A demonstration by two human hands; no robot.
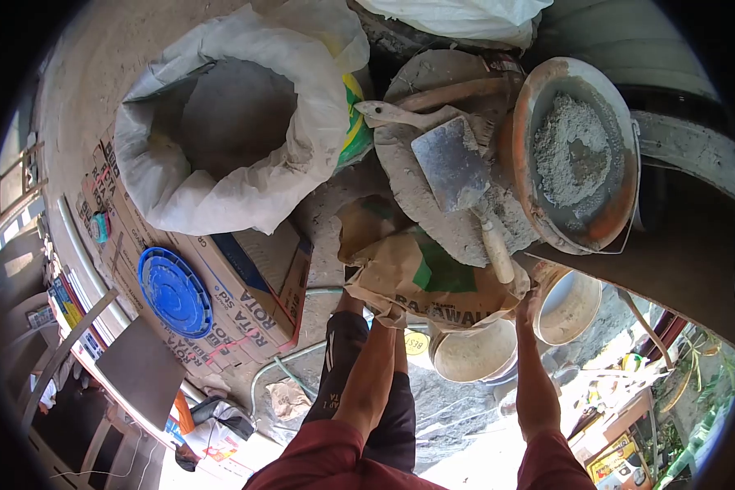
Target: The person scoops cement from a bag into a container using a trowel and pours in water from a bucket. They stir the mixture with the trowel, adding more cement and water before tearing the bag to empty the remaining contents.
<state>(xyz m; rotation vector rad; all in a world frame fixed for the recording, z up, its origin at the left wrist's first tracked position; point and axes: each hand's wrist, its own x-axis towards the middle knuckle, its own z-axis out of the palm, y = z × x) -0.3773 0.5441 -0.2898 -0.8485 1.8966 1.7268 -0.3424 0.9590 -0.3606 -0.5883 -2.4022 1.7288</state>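
A brown paper bag (433, 282) with a green print and dark lettering is held between my two hands. At its left lower edge is my left hand (388, 314), closed on the paper, with most fingers hidden. My right hand (530, 304) grips the opposite edge. Just beyond the bag, a round grey, powder-covered surface (412, 192) carries a trowel (453, 167), its wooden handle pointing toward the bag. A brush (400, 114) lies beside the trowel blade. To the right stands a bucket (535, 155) with grey powder (576, 151) inside.
A large white sack (237, 200) stands open at upper left. Flattened cardboard boxes (229, 327) lie below it with a blue lid (175, 292) on top. Two pale buckets (478, 351) (567, 306) sit beneath the bag. A hose (261, 371) runs across the floor.
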